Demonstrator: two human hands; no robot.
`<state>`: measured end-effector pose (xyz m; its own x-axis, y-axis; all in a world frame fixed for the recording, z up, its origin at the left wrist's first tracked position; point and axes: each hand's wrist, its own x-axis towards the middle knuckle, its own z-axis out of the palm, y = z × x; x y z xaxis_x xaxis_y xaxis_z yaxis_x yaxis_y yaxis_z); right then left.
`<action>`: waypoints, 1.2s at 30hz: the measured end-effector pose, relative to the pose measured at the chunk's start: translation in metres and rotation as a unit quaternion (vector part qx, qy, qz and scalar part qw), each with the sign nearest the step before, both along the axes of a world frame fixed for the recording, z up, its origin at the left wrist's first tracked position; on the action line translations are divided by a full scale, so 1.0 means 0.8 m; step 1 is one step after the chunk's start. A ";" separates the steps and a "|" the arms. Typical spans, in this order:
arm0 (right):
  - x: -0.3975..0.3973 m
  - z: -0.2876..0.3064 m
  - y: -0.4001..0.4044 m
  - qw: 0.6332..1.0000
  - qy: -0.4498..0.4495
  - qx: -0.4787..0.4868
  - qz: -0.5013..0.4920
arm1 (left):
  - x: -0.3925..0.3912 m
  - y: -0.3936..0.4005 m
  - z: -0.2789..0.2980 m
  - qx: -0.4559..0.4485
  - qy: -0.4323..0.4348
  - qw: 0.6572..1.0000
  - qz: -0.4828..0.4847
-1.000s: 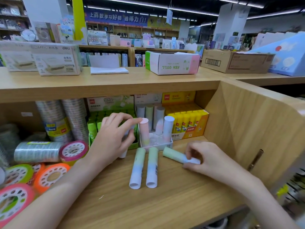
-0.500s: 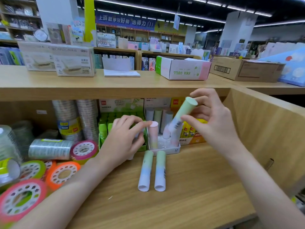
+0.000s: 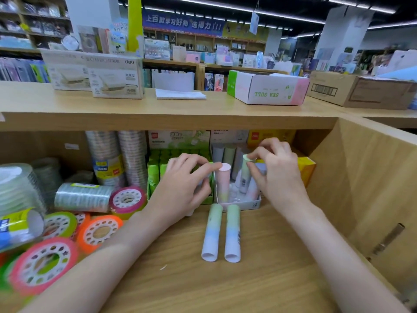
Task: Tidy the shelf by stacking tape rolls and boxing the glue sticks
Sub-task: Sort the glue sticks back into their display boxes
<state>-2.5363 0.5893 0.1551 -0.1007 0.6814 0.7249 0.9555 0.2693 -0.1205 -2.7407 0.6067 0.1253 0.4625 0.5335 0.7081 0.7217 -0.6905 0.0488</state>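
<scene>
A small white display box [image 3: 246, 204] stands at the back of the lower shelf with several pastel glue sticks upright in it. My right hand [image 3: 275, 175] grips a green glue stick [image 3: 246, 170] by its top, upright inside the box. My left hand [image 3: 182, 186] rests at the box's left side, its forefinger touching the top of a pink glue stick [image 3: 223, 184]; a white stick end pokes out below the palm. Two green-blue-white glue sticks [image 3: 222, 232] lie side by side on the shelf in front of the box. Coloured tape rolls [image 3: 99, 231] lie scattered at the left.
Stacks of clear tape [image 3: 133, 159] stand at the back left, and one stack [image 3: 83, 197] lies on its side. A green glue-stick box [image 3: 155, 172] and a yellow one [image 3: 306, 168] flank the white box. The wooden side wall [image 3: 365, 188] closes the right. Cartons sit on the top shelf [image 3: 158, 111].
My right hand picked a green glue stick off the shelf, lifted it, and now has it lowered upright into the white box. My left hand stayed by the pink stick.
</scene>
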 end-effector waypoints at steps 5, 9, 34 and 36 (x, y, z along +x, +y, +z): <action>0.004 0.000 -0.001 0.999 -0.044 -0.003 -0.029 | 0.001 0.000 0.000 0.002 -0.002 1.000 0.000; 0.007 0.001 -0.007 0.998 -0.051 -0.024 -0.035 | 0.000 -0.001 0.000 0.002 -0.003 1.000 0.000; -0.005 0.023 -0.019 0.989 -0.062 -0.130 -0.042 | -0.003 -0.006 -0.005 -0.031 -0.011 0.999 -0.024; -0.008 0.019 -0.013 0.995 0.008 -0.099 -0.027 | -0.004 -0.004 -0.005 -0.030 -0.011 0.999 -0.027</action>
<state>-2.5430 0.5787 0.1707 -0.0487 0.8153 0.5770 0.9654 0.1866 -0.1823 -2.7438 0.6032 0.1216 0.4764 0.5503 0.6857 0.6824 -0.7232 0.1063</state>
